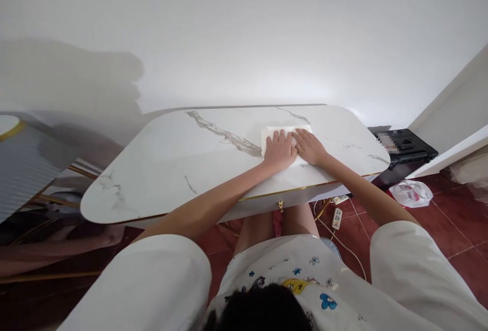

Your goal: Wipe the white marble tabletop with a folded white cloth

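Observation:
A white cloth or paper wipe (269,131) lies flat on the white marble-patterned tabletop (168,163), right of its middle. My left hand (280,151) rests palm down on the wipe with its fingers stretched forward. Beside it, my right hand (309,148) also lies flat, fingers spread, partly over the wipe's right side. The two hands touch or nearly touch at the thumbs. Beneath my palms the wipe is hidden. Grey veins run across the tabletop, and a gold trim follows its front edge.
Against the white wall (244,36) stands the table, with a gold drawer knob (280,205) in front. To the right are a black case (414,148) and a white plastic bag (412,193) on red tiles. A power strip (336,218) with a cord lies below. A ribbed cabinet (30,168) is at left.

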`<state>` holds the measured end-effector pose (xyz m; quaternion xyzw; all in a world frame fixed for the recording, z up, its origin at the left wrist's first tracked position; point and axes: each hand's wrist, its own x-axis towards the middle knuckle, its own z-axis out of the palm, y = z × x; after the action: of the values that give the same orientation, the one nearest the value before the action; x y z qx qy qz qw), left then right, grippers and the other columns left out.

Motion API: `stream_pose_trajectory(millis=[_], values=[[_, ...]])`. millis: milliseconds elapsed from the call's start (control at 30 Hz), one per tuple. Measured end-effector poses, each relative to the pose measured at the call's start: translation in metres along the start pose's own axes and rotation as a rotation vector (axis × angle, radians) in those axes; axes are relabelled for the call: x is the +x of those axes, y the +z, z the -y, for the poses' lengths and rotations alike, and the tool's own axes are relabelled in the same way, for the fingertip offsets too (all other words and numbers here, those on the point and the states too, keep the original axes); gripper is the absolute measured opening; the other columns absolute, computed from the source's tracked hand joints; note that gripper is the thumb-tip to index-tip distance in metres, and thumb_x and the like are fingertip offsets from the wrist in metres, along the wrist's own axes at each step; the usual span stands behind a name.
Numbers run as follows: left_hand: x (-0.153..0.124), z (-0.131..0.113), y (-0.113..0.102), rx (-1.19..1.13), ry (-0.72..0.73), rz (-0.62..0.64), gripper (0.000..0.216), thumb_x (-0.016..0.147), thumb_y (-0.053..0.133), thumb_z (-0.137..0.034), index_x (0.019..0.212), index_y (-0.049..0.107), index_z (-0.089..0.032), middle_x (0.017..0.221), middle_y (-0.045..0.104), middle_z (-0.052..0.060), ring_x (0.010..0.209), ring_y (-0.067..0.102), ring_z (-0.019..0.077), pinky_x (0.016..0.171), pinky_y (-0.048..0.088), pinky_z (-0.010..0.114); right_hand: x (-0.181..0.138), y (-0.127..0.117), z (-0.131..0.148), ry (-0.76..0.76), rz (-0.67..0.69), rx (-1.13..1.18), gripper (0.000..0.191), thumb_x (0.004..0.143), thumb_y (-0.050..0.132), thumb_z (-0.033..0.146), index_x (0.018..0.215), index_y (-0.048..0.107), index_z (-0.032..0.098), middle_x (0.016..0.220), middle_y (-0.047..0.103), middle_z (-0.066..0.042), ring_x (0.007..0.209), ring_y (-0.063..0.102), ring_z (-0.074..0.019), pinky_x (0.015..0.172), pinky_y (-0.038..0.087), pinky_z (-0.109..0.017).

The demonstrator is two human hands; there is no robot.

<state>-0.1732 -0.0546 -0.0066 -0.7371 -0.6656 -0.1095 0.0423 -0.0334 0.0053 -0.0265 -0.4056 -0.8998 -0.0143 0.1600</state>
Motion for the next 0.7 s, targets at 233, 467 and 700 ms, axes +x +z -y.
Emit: stream_pose_trajectory(millis=[233,467,700], values=[[-0.037,-0.018,-0.010,-0.002,-0.034,0.049,0.057,0.096,0.025,-0.033,0.148,0.035,-0.012,0.157,0.031,0.017,0.145,0.026,0.0362,0.113,0.026,0.056,-0.033,-0.012,0.016,-0.030,0.024,0.010,0.055,0.098,0.024,0.032,0.145,0.043,0.011,0.154,0.040,-0.015,0.143,0.033,-0.0313,0.116,0.031,-0.052],[-0.062,-0.035,-0.015,0.001,-0.036,0.060,0.056,0.096,0.027,-0.033,0.148,0.034,-0.012,0.157,0.031,0.018,0.145,0.025,0.0365,0.114,0.025,0.057,-0.062,-0.021,0.021,-0.026,0.034,0.008,0.054,0.099,0.025,0.036,0.146,0.043,0.013,0.154,0.040,-0.013,0.144,0.032,-0.0282,0.118,0.029,-0.048],[-0.066,-0.053,-0.017,-0.036,-0.015,0.081,0.058,0.096,0.028,-0.033,0.149,0.033,-0.010,0.157,0.030,0.020,0.145,0.024,0.0380,0.114,0.025,0.058,-0.080,-0.022,0.003,-0.062,0.012,0.017,0.054,0.099,0.026,0.037,0.147,0.041,0.017,0.155,0.039,-0.009,0.145,0.030,-0.0276,0.118,0.030,-0.051]])
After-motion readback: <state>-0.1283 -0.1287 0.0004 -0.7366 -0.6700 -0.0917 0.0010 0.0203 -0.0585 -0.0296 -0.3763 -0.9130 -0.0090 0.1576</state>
